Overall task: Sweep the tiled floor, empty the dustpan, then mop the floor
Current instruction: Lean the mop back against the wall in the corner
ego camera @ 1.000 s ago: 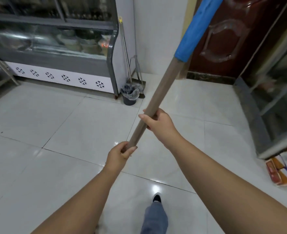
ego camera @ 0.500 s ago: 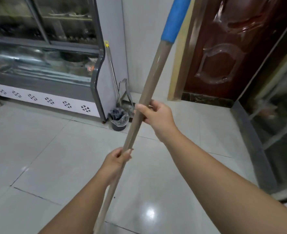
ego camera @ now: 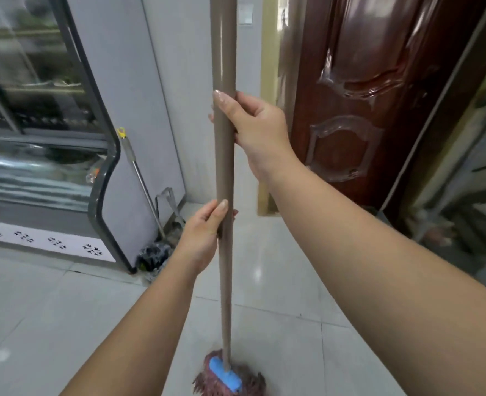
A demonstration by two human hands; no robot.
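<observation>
The mop handle [ego camera: 224,172] runs off the top edge, the mop head [ego camera: 230,378] is clipped by the bottom edge, the small bin [ego camera: 153,260] is partly hidden behind the left forearm, and the display case [ego camera: 36,144] contents are too blurred to make out.

Both hands [ego camera: 259,132] round upright mop handle [ego camera: 224,172]

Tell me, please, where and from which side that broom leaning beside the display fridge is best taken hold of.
Probably the upper grey grip of the broom, just under its yellow cap. It leans against the fridge's side panel with the dustpan and bin crowding its foot, so come from the open front-right side.
</observation>
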